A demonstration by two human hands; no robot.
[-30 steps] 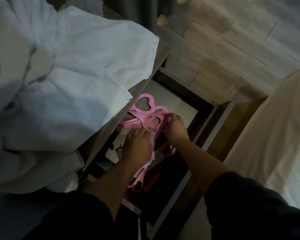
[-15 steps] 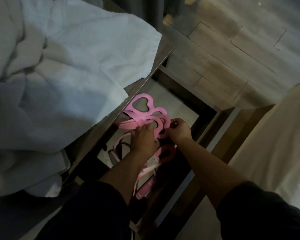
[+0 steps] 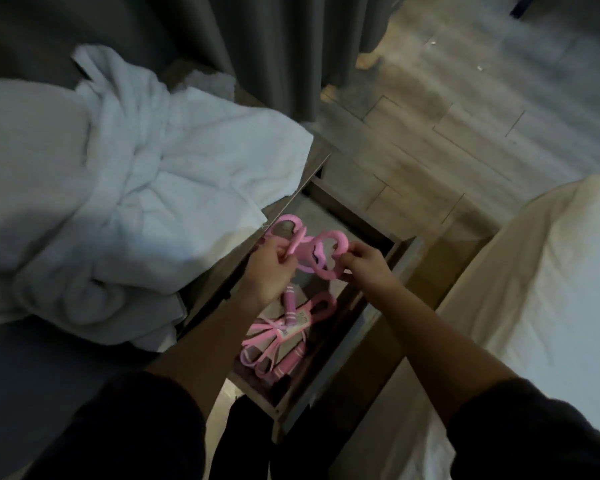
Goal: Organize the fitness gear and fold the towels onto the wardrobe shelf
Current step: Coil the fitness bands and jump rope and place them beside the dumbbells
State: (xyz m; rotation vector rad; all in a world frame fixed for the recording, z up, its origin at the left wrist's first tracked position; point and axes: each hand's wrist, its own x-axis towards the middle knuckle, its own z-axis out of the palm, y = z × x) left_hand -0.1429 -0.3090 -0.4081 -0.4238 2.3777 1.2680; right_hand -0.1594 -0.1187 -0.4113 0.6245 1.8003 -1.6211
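Gripping looped pink rubber bands [image 3: 321, 252], both hands

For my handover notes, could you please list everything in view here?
towels: heap, count unclear, white, left of the drawer
drawer: one, grey wood, open below the hands
heart-loop band: one, pink, held over the drawer
jump rope: one, pink, bundled in the drawer
curtain: one, grey, top
plank floor: one, grey-brown, upper right
bed sheet: one, white, right
left hand: one, grips the band's left loop
right hand: one, pinches its right loop
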